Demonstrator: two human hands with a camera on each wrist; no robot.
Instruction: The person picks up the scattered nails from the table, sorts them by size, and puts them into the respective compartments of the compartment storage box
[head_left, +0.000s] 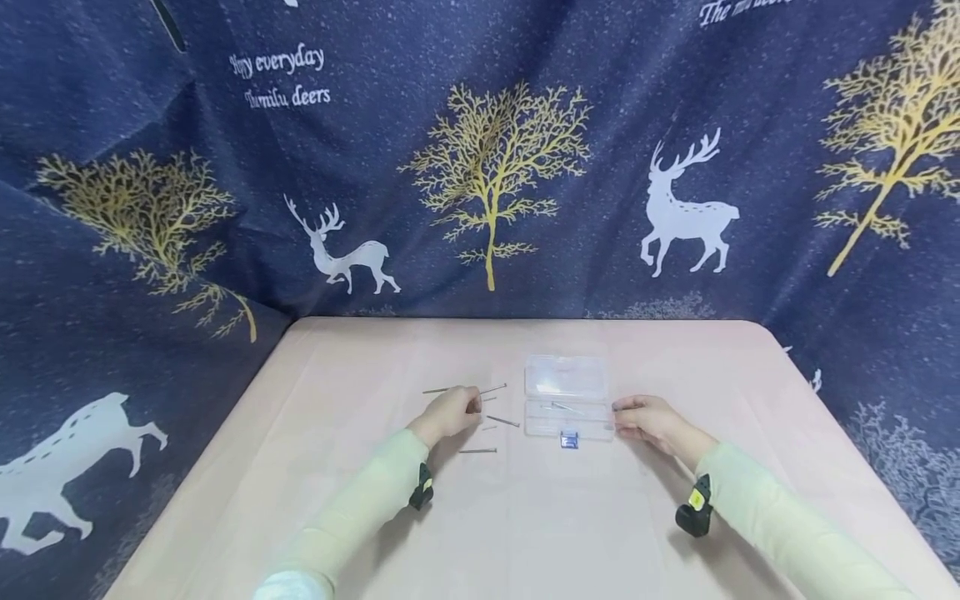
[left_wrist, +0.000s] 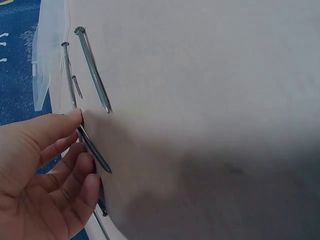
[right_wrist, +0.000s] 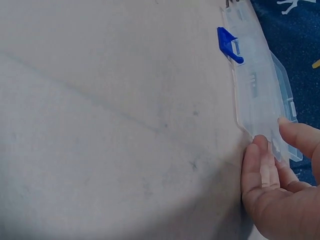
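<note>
My left hand [head_left: 448,412] pinches a steel nail [left_wrist: 94,150] between thumb and fingers; its point sticks out toward the near side, and the head view hides it behind the hand. Other nails lie around that hand: a long one [head_left: 504,422], a thick one [head_left: 477,451] nearer me, and a short one [left_wrist: 77,86]. With its lid open to the back, a clear plastic box [head_left: 531,427] sits to the right, and a nail [head_left: 566,408] lies inside. My right hand [head_left: 654,423] holds the box's right end, thumb at the upper edge and fingertips against the near corner.
A blue latch [head_left: 569,439] hangs at the box's front. More nails [head_left: 435,391] lie behind the left hand. A pale cloth covers the table [head_left: 570,533], and a dark blue curtain [head_left: 600,125] with deer and trees hangs behind it.
</note>
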